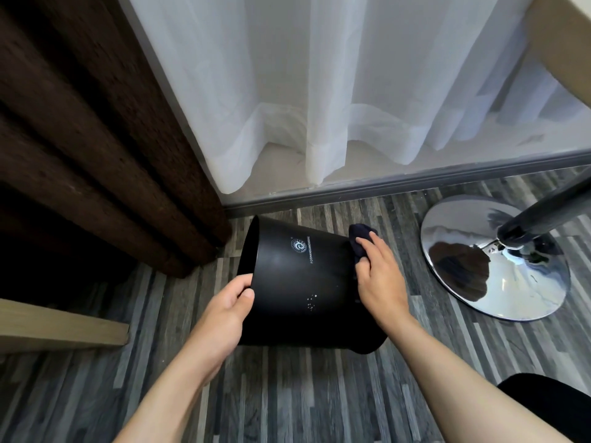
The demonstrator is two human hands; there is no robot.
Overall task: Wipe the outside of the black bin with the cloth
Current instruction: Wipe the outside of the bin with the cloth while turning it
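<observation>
Both forearms reach in from the bottom of the frame toward the black bin (300,279), which lies tipped on its side above the grey striped floor (287,394), mouth turned left toward the dark brown curtain (80,139) and base to the right. Left hand (224,314) is closed on the rim, thumb on the outer wall and fingers apparently curled inside, seemingly to steady the bin and keep it tilted so its wall is within reach. Right hand (377,276) lies mostly flat near the base end, fingers pressing a dark cloth (359,241) against the bin, bunched under the fingertips rather than gripped in a fist. Small pale specks on the wall near that hand look like marks left to clean. A chrome stand base (495,260) sits just to the right, well apart from the bin.
</observation>
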